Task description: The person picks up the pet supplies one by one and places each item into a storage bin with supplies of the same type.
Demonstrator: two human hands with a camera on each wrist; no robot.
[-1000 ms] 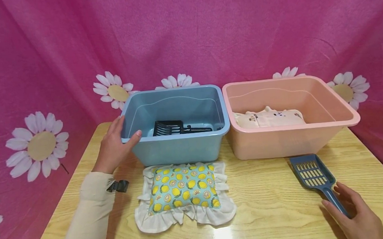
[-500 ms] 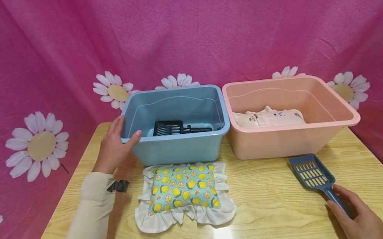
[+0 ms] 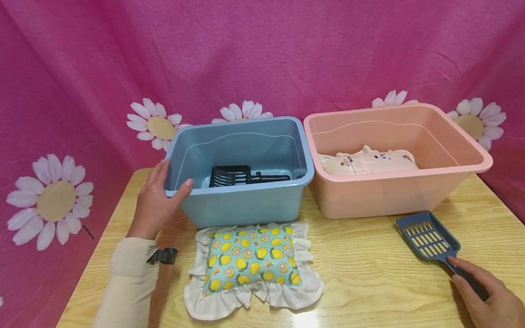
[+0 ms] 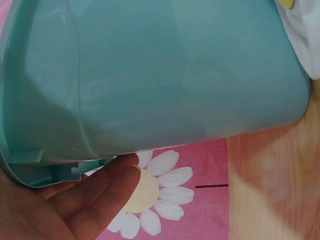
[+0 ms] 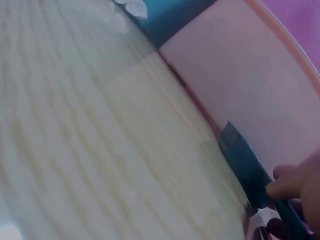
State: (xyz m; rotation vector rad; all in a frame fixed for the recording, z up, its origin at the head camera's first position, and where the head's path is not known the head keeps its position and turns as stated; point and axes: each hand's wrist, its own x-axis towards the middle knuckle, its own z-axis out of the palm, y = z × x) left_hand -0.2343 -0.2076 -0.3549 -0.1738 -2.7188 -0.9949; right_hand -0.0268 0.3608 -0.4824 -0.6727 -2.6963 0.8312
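In the head view a blue plastic tub stands left of centre. My left hand holds its left rim, thumb over the top edge and fingers outside. From the left wrist, those fingers show below the tub's rim. At the lower right, a dark blue slotted litter scoop lies with its head on the table. My right hand grips its handle, fingertips near the scoop's neck. The right wrist view has the scoop side-on beside the pink tub, thumb against the handle.
A black slotted scoop lies inside the blue tub. The pink tub beside it holds a cream printed cloth item. A lemon-print pillow with white ruffles lies on the wooden table. Pink fabric hangs behind.
My right fingers have closed on the scoop handle and slid nearer its neck. The scoop has barely moved. My left hand keeps its place on the blue tub's rim.
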